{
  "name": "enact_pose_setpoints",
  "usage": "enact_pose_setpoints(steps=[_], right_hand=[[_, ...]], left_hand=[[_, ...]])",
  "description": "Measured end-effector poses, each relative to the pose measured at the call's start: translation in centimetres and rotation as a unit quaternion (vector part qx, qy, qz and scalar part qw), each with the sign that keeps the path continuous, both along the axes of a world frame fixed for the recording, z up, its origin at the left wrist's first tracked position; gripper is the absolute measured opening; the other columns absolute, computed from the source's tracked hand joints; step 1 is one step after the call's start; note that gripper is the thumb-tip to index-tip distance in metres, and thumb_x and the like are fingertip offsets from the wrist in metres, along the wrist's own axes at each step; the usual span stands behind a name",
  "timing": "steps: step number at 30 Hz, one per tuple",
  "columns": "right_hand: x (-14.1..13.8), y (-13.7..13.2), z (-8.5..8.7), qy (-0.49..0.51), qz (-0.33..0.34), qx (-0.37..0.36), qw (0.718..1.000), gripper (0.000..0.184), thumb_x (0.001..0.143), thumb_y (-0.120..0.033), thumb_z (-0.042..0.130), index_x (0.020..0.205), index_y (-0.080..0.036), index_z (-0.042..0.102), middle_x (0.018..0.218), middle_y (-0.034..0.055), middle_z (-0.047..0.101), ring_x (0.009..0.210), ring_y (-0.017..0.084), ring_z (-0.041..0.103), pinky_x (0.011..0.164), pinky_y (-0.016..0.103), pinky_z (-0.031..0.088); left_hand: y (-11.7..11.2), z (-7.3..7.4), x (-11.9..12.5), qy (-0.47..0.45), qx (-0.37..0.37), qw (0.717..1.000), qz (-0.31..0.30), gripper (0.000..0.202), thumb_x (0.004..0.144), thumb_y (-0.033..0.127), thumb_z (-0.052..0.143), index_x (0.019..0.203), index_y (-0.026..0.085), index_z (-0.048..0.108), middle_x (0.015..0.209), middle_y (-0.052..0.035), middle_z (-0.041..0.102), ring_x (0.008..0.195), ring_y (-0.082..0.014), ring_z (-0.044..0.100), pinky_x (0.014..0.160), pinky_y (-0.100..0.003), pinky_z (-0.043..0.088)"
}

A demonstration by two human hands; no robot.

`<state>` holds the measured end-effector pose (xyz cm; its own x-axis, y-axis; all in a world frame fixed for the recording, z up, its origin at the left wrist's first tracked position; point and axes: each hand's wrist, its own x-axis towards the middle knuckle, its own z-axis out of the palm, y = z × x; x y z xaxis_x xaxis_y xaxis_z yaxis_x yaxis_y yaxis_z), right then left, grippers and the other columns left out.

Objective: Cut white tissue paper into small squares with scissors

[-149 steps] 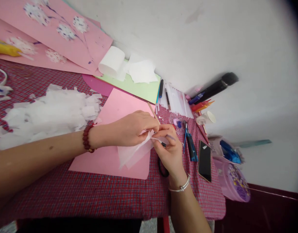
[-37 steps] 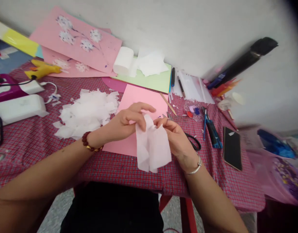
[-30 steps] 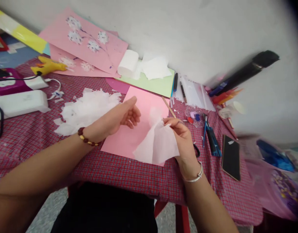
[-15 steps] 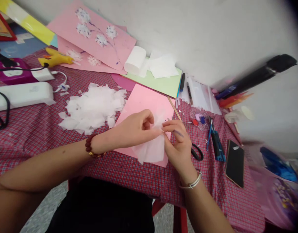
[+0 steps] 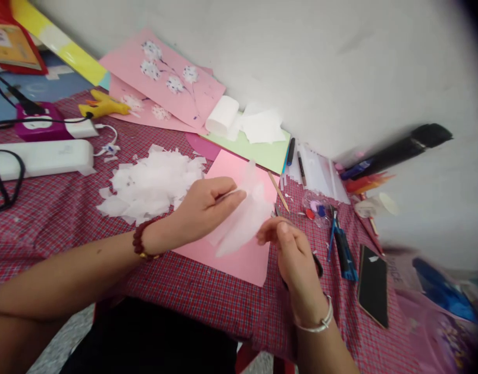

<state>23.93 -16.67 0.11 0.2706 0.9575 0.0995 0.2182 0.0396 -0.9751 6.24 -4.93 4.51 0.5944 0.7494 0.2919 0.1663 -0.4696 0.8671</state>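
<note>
A thin white sheet of tissue paper [image 5: 242,223] hangs creased from my left hand [image 5: 208,205], pinched between its thumb and fingers. It hovers over a pink sheet of paper [image 5: 231,267] on the table. To the right of the tissue, my right hand [image 5: 291,252] is apart from it, fingers loosely bent and nothing seen in them. Beneath and beside that hand lie scissors [image 5: 319,265], mostly covered. Left of my left hand rests a heap of cut tissue pieces [image 5: 151,179].
Behind are a tissue roll [image 5: 222,115], pink sheets with white flowers [image 5: 174,83] and a yellow glue gun [image 5: 102,105]. A wooden stick [image 5: 278,191], a blue-black cutter [image 5: 345,254] and a phone [image 5: 373,285] lie rightward. A white power strip [image 5: 44,158] is at left.
My right hand has let go of the tissue and drawn away down and to the right. My left hand keeps the tissue, which now hangs longer and loose. The view has shifted slightly.
</note>
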Motion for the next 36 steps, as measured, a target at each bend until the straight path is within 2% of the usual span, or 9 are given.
enact_pose_setpoints(steps=[2,7,11,14,17,20,28,32,36], right_hand=[[-0.2,-0.2,-0.6,0.054,0.066,-0.034,0.996,0.041,0.096,-0.053,0.045,0.084,-0.022,0.068,0.083,0.0054,0.066,0.078,0.022,0.061,0.072,0.036,0.05],[-0.9,-0.2,-0.9,0.138,0.069,-0.07,0.986,0.048,0.082,-0.068,0.057,0.102,-0.025,0.066,0.095,0.0063,0.069,0.085,0.025,0.063,0.074,0.037,0.052],[-1.5,0.2,-0.5,0.119,0.008,-0.1,0.988,0.036,0.081,-0.059,0.064,0.079,-0.023,0.062,0.069,0.0002,0.061,0.059,0.018,0.053,0.053,0.028,0.045],[-1.8,0.7,-0.6,0.012,-0.087,-0.079,0.993,0.047,0.086,-0.055,0.059,0.055,-0.023,0.044,0.053,-0.0045,0.041,0.048,0.012,0.035,0.043,0.026,0.03],[-1.7,1.1,-1.1,-0.057,-0.121,-0.05,0.99,0.052,0.088,-0.052,0.056,0.051,-0.024,0.033,0.053,-0.0057,0.033,0.049,0.011,0.03,0.045,0.026,0.027],[-1.2,1.1,-1.6,-0.046,-0.126,-0.071,0.988,0.048,0.089,-0.051,0.055,0.054,-0.023,0.037,0.054,-0.0056,0.035,0.05,0.011,0.029,0.045,0.026,0.025],[-0.5,1.0,-2.8,0.087,-0.112,-0.121,0.983,0.039,0.08,-0.055,0.067,0.064,-0.021,0.055,0.054,-0.0044,0.051,0.046,0.012,0.039,0.042,0.025,0.032],[-0.8,1.3,-2.8,0.169,-0.093,-0.136,0.972,0.032,0.07,-0.049,0.078,0.073,-0.02,0.064,0.064,-0.0011,0.066,0.048,0.013,0.051,0.047,0.026,0.042],[-0.9,1.5,-2.6,0.209,-0.115,-0.116,0.964,0.027,0.068,-0.041,0.082,0.076,-0.02,0.067,0.065,-0.0018,0.069,0.048,0.013,0.055,0.048,0.026,0.046]], left_hand=[[-0.6,-0.2,0.0,0.0,0.033,0.999,-0.042,0.036,0.092,0.026,0.047,0.059,0.019,0.032,0.058,0.0056,0.032,0.054,-0.0078,0.033,0.053,-0.024,0.025],[-1.7,-2.2,0.9,0.04,-0.04,0.989,-0.137,0.035,0.094,0.031,0.046,0.062,0.018,0.038,0.061,0.0048,0.039,0.058,-0.0085,0.038,0.055,-0.023,0.029],[-1.9,-3.6,1.6,0.061,-0.159,0.975,-0.145,0.034,0.093,0.038,0.043,0.066,0.017,0.046,0.064,0.0024,0.045,0.059,-0.0101,0.041,0.051,-0.022,0.031],[-1.8,-4.2,1.9,0.059,-0.256,0.955,-0.137,0.034,0.089,0.041,0.048,0.065,0.018,0.046,0.059,0.0035,0.041,0.052,-0.0088,0.036,0.045,-0.021,0.026],[-1.8,-4.7,2.1,0.032,-0.345,0.928,-0.133,0.032,0.087,0.041,0.053,0.064,0.018,0.047,0.056,0.0045,0.041,0.047,-0.0078,0.035,0.044,-0.021,0.027],[-1.5,-4.8,2.1,-0.007,-0.409,0.903,-0.132,0.03,0.086,0.041,0.056,0.068,0.017,0.053,0.06,0.0023,0.051,0.05,-0.0087,0.043,0.047,-0.022,0.033],[-0.7,-5.6,2.0,-0.024,-0.409,0.907,-0.099,0.034,0.088,0.052,0.054,0.081,0.018,0.057,0.067,0.0008,0.058,0.05,-0.0089,0.047,0.045,-0.021,0.036],[-0.6,-5.8,2.1,-0.026,-0.374,0.923,-0.086,0.034,0.087,0.051,0.056,0.077,0.019,0.053,0.065,0.0028,0.054,0.049,-0.0078,0.045,0.043,-0.021,0.033],[-0.3,-5.3,2.0,-0.023,-0.335,0.939,-0.068,0.034,0.088,0.047,0.057,0.071,0.019,0.047,0.061,0.0046,0.046,0.048,-0.0065,0.038,0.041,-0.019,0.029]])
